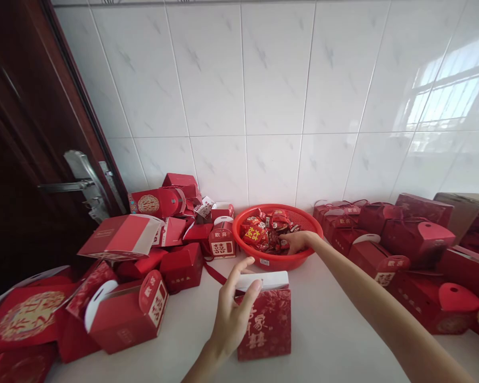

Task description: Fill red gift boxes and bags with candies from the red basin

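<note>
A small red gift box (265,324) with gold lettering stands upright on the white surface, its white-lined lid flap (277,279) raised. My left hand (233,303) grips its upper left edge, with the thumb in front and the fingers behind or beside it. Beyond the box sits a red plastic basket (281,261) holding red-wrapped sweets (255,234). Into its right side reaches my right hand (299,242), with the fingers drawn together among the wrappers. The fingertips are partly hidden, so what they pinch, if anything, does not show.
Many red gift boxes (123,316) are piled on the left, some open or flattened. More closed red boxes (415,239) stand in rows on the right. A tiled wall (275,80) rises behind the basket. On the left is a dark door with a metal handle (69,186).
</note>
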{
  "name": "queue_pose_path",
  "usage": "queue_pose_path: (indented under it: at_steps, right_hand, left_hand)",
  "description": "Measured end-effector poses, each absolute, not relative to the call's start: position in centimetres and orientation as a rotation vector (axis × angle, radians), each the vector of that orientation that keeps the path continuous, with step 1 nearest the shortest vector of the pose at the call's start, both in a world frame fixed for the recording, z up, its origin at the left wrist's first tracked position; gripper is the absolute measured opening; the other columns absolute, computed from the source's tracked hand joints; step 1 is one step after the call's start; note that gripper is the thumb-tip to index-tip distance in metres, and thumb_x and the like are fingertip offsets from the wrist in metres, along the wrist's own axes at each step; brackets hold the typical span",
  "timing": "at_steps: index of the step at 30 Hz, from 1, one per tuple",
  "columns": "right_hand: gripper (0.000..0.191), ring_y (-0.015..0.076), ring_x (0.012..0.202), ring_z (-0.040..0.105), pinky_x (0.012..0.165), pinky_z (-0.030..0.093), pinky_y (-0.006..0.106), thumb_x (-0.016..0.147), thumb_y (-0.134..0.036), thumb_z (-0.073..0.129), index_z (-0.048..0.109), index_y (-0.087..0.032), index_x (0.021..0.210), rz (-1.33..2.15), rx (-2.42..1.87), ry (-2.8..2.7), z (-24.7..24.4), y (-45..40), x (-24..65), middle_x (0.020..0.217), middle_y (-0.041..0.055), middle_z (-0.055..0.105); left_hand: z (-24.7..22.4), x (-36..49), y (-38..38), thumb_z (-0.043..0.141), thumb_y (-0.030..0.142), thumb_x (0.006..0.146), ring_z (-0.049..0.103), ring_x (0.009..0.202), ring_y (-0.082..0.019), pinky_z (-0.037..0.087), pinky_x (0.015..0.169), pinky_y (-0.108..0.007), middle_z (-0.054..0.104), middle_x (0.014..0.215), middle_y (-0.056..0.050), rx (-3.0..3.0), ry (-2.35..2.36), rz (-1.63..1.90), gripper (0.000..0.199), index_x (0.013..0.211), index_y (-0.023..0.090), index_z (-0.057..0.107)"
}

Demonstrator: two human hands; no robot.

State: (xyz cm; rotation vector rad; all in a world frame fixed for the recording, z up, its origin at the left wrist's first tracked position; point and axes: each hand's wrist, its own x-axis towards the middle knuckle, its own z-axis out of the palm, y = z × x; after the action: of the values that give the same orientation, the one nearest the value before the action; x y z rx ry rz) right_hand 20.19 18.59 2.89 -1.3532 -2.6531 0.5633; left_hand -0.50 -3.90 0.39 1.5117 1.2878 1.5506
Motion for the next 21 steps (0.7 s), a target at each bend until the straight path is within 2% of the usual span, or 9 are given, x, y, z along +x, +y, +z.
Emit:
queue_pose_path:
  at_steps: [2,5,8,11,15,19,21]
  right_hand:
    - [0.071,0.03,0.1,0.068,0.085,0.051,0.033,0.047,-0.026,0.086,0.072,-0.024,0.116,0.636,-1.382,-2.641,2.7,18.6,20.5,0.111,0.007,0.074]
    - [0.057,0.0287,0.096,0.068,0.082,0.05,0.033,0.053,-0.02,0.081,0.075,-0.023,0.109,0.709,-1.393,-2.563,2.5,18.5,20.7,0.101,0.0042,0.076]
    - [0.044,0.0266,0.088,0.067,0.081,0.05,0.033,0.053,-0.017,0.08,0.076,-0.022,0.096,0.752,-1.361,-2.448,2.4,18.5,20.7,0.085,0.0016,0.075]
    - [0.035,0.0248,0.083,0.066,0.078,0.051,0.034,0.052,-0.022,0.084,0.074,-0.019,0.086,0.807,-1.283,-2.293,2.3,18.6,20.5,0.078,0.0007,0.073]
    - [0.033,0.0229,0.082,0.067,0.075,0.055,0.034,0.059,-0.028,0.081,0.07,-0.017,0.088,0.911,-1.132,-2.05,2.5,18.6,20.4,0.083,0.0027,0.073]
    - [0.039,0.0239,0.088,0.07,0.079,0.058,0.037,0.065,-0.033,0.078,0.07,-0.017,0.098,1.059,-0.946,-1.907,3.2,17.9,20.0,0.099,0.0078,0.076]
    - [0.041,0.0245,0.088,0.071,0.08,0.058,0.038,0.065,-0.038,0.079,0.071,-0.016,0.099,1.125,-0.882,-1.896,3.6,17.4,19.9,0.099,0.0085,0.076]
  left_hand:
    - [0.5,-0.4,-3.9,0.062,0.05,0.088,0.066,0.104,-0.027,0.05,0.093,-0.035,0.071,0.109,-0.008,1.5,1.28,1.565,0.05,0.13,0.024,0.063]
    - [0.6,-0.3,-4.0,0.063,0.049,0.088,0.065,0.1,-0.026,0.05,0.09,-0.034,0.07,0.102,-0.006,1.489,1.26,1.574,0.051,0.132,0.024,0.06]
    - [0.7,-0.4,-4.1,0.063,0.05,0.088,0.064,0.102,-0.025,0.048,0.092,-0.035,0.069,0.108,-0.007,1.465,1.237,1.571,0.056,0.137,0.024,0.055]
    - [0.6,-0.8,-4.0,0.061,0.053,0.088,0.063,0.103,-0.026,0.047,0.093,-0.035,0.067,0.115,-0.008,1.418,1.159,1.556,0.06,0.139,0.024,0.051]
    - [0.4,-1.4,-3.3,0.057,0.054,0.089,0.061,0.108,-0.027,0.045,0.094,-0.037,0.068,0.115,-0.009,1.293,0.986,1.6,0.059,0.137,0.022,0.051]
    - [0.4,-1.7,-2.4,0.061,0.052,0.086,0.064,0.094,-0.024,0.048,0.088,-0.037,0.07,0.106,-0.009,1.105,0.916,1.653,0.054,0.128,0.019,0.055]
    - [0.4,-1.8,-2.0,0.064,0.05,0.082,0.065,0.087,-0.023,0.049,0.086,-0.037,0.071,0.099,-0.008,1.032,0.9,1.682,0.051,0.12,0.017,0.059]
